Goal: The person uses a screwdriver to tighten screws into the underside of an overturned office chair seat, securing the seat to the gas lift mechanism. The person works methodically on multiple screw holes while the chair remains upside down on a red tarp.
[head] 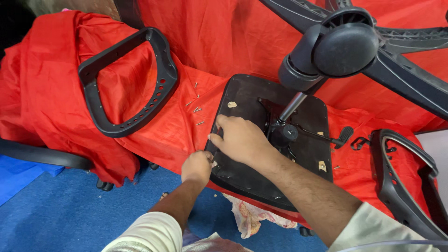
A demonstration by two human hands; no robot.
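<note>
An upturned black office-chair seat (247,93) lies on a red cloth (177,130). A metal gas column (291,106) rises from its mechanism to the black star base (410,79) and caster (345,49) above. My right hand (240,137) rests on the seat's left edge, fingers curled against it. My left hand (197,165) is closed at the seat's near left corner, gripping the edge or something small there; I cannot tell which. Several loose screws (198,109) lie on the cloth just left of the seat.
A black armrest loop (158,88) lies on the cloth at left. Another armrest (401,186) sits at right beside a lever handle (345,134). Blue floor (70,214) lies below, with a dark curved chair part (42,156) at far left.
</note>
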